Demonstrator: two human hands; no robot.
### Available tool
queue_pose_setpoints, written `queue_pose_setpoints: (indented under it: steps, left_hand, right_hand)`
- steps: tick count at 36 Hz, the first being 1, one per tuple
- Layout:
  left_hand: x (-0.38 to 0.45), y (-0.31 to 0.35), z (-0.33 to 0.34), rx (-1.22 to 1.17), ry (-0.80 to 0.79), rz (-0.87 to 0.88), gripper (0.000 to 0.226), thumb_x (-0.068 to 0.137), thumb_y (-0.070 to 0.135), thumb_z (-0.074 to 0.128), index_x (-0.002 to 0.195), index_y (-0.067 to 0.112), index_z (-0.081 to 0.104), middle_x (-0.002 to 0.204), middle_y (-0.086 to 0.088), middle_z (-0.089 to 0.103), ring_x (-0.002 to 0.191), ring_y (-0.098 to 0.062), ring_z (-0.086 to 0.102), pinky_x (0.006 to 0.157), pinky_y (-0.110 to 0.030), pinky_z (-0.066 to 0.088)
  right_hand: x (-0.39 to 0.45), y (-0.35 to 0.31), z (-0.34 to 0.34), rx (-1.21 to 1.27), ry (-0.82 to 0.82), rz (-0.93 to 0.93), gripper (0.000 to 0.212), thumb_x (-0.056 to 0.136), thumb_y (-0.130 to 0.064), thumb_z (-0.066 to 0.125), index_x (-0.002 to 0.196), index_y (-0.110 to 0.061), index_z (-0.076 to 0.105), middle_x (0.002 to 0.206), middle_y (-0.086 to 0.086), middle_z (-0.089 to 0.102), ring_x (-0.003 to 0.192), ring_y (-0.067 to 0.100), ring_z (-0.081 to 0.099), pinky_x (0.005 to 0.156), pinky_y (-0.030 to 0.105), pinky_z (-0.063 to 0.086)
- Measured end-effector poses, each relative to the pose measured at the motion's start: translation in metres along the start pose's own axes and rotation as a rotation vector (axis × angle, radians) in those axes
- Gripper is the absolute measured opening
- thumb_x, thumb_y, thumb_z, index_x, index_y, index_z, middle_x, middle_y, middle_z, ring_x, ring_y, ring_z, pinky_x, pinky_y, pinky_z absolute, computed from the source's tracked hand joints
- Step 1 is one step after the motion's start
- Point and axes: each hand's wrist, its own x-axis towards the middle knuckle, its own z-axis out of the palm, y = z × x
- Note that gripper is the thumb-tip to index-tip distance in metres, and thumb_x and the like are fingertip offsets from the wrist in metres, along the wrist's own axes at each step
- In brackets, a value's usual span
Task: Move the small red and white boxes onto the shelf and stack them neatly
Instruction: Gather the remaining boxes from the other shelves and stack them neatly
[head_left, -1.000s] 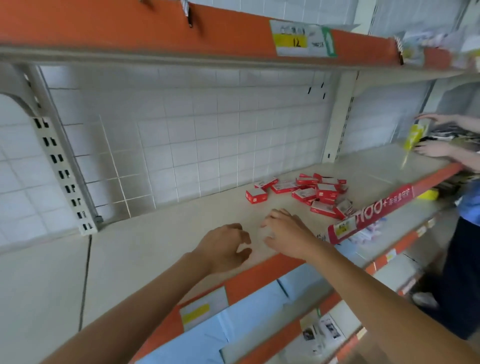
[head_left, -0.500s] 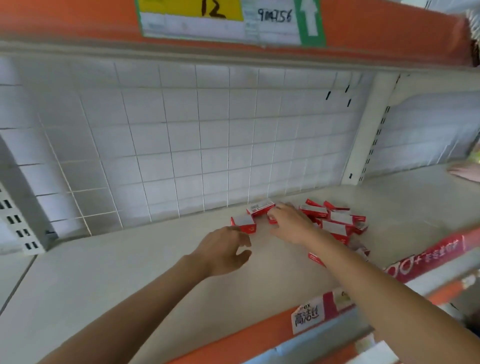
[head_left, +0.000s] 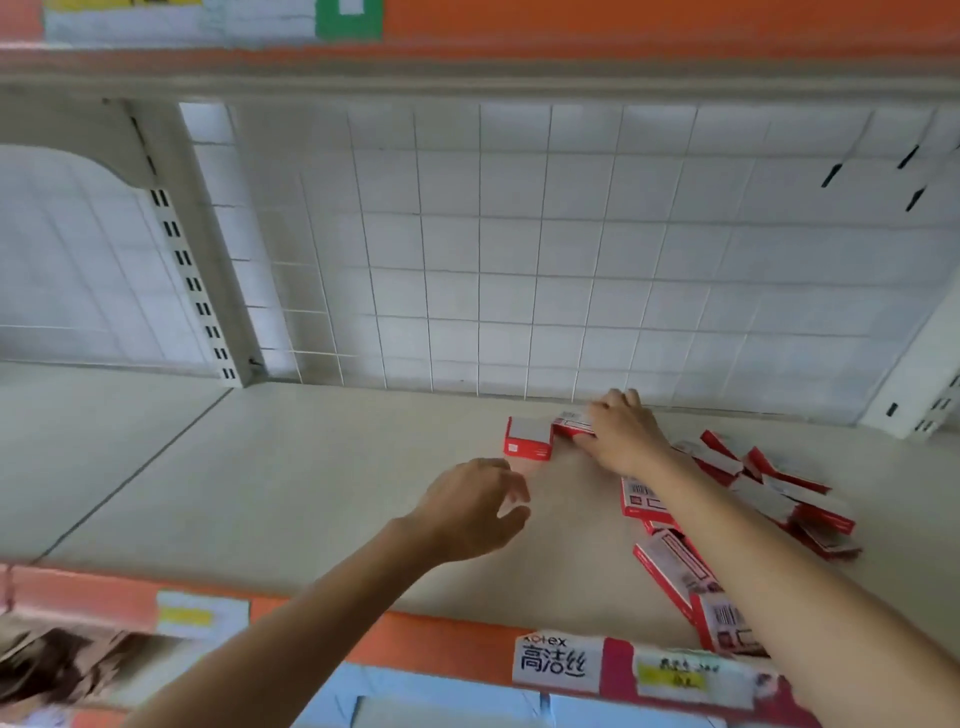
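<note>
Right hand (head_left: 626, 434) grips a red and white box (head_left: 571, 423) to square it beside the lone box (head_left: 528, 439) on the shelf (head_left: 311, 467); left hand (head_left: 470, 506) hovers loosely curled, empty.

lone box (head_left: 528, 438) on shelf (head_left: 291, 467), left of box heap (head_left: 769, 493)

A white wire grid panel (head_left: 545, 249) fills the middle of the frame. A slotted upright (head_left: 192, 270) stands at left. Along the bottom edge, a white handwritten label (head_left: 556, 662) sits beside a yellow price tag (head_left: 672, 675).
</note>
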Motion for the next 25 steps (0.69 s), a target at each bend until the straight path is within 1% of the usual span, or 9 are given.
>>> queue_pose_setpoints:
  steps: [2, 5, 8, 11, 13, 17, 20, 23, 25]
  left_hand:
    - [-0.007, 0.004, 0.0, -0.001, 0.018, -0.044, 0.022, 0.091, 0.03, 0.053, 0.107, 0.021, 0.066, 0.106, 0.002, 0.062, 0.095, -0.018, 0.061, 0.079, -0.031, 0.049]
    - [-0.016, 0.006, -0.003, 0.011, 0.04, -0.083, 0.022, 0.091, 0.03, 0.054, 0.106, 0.02, 0.067, 0.106, 0.001, 0.063, 0.094, -0.018, 0.061, 0.079, -0.031, 0.049]
    - [-0.028, 0.003, -0.009, 0.023, 0.074, -0.117, 0.023, 0.091, 0.03, 0.054, 0.107, 0.02, 0.067, 0.106, 0.002, 0.063, 0.093, -0.016, 0.061, 0.076, -0.027, 0.047]
    - [-0.046, -0.003, -0.018, 0.035, 0.098, -0.143, 0.023, 0.092, 0.031, 0.053, 0.107, 0.02, 0.067, 0.107, 0.003, 0.063, 0.092, -0.015, 0.061, 0.077, -0.029, 0.049]
    - [-0.061, -0.01, -0.024, 0.04, 0.117, -0.16, 0.023, 0.092, 0.03, 0.054, 0.108, 0.02, 0.067, 0.106, 0.002, 0.063, 0.09, -0.015, 0.061, 0.076, -0.03, 0.05]
    - [-0.101, -0.036, -0.04, 0.048, 0.156, -0.234, 0.021, 0.09, 0.03, 0.055, 0.105, 0.021, 0.067, 0.103, 0.005, 0.063, 0.089, -0.016, 0.062, 0.073, -0.028, 0.048]
    - [-0.143, -0.062, -0.055, 0.072, 0.17, -0.286, 0.02, 0.09, 0.031, 0.055, 0.104, 0.023, 0.067, 0.103, 0.007, 0.063, 0.09, -0.014, 0.061, 0.073, -0.027, 0.047]
    - [-0.195, -0.092, -0.072, 0.08, 0.184, -0.354, 0.018, 0.088, 0.03, 0.057, 0.101, 0.023, 0.068, 0.1, 0.006, 0.063, 0.088, -0.015, 0.062, 0.075, -0.029, 0.049]
    - [-0.235, -0.113, -0.085, 0.074, 0.208, -0.411, 0.016, 0.087, 0.028, 0.058, 0.099, 0.022, 0.069, 0.097, 0.005, 0.063, 0.085, -0.016, 0.062, 0.074, -0.031, 0.05]
  right_hand:
    - [0.0, -0.003, 0.0, -0.02, 0.026, -0.018, 0.046, 0.094, -0.041, 0.046, 0.125, -0.007, 0.047, 0.129, 0.012, 0.04, 0.121, 0.028, 0.032, 0.095, 0.038, 0.035]
    - [-0.002, -0.008, -0.003, -0.021, 0.143, -0.058, 0.048, 0.093, -0.04, 0.05, 0.126, -0.006, 0.043, 0.127, 0.012, 0.04, 0.118, 0.028, 0.035, 0.093, 0.036, 0.034]
    - [-0.004, -0.02, -0.007, 0.038, 0.27, -0.107, 0.046, 0.092, -0.035, 0.052, 0.129, -0.008, 0.043, 0.124, 0.012, 0.041, 0.114, 0.028, 0.037, 0.089, 0.033, 0.035]
    - [-0.009, -0.042, -0.014, 0.108, 0.329, -0.151, 0.043, 0.091, -0.031, 0.052, 0.127, -0.009, 0.045, 0.122, 0.012, 0.042, 0.113, 0.029, 0.037, 0.089, 0.034, 0.035]
    - [-0.012, -0.061, -0.018, 0.165, 0.317, -0.215, 0.043, 0.09, -0.03, 0.054, 0.127, -0.01, 0.046, 0.122, 0.012, 0.042, 0.113, 0.029, 0.036, 0.091, 0.036, 0.034]
    - [-0.023, -0.114, -0.021, 0.27, 0.257, -0.381, 0.048, 0.089, -0.03, 0.057, 0.131, -0.011, 0.045, 0.123, 0.011, 0.041, 0.115, 0.028, 0.035, 0.094, 0.035, 0.032]
    - [-0.034, -0.168, -0.023, 0.346, 0.212, -0.467, 0.048, 0.086, -0.031, 0.059, 0.129, -0.013, 0.047, 0.12, 0.007, 0.042, 0.114, 0.024, 0.034, 0.095, 0.032, 0.031]
    - [-0.045, -0.23, -0.022, 0.397, 0.18, -0.554, 0.045, 0.083, -0.03, 0.062, 0.123, -0.013, 0.05, 0.117, 0.005, 0.043, 0.113, 0.021, 0.035, 0.093, 0.028, 0.029]
    - [-0.052, -0.274, -0.022, 0.414, 0.175, -0.62, 0.044, 0.081, -0.029, 0.064, 0.121, -0.012, 0.052, 0.117, 0.005, 0.045, 0.114, 0.022, 0.036, 0.093, 0.029, 0.031]
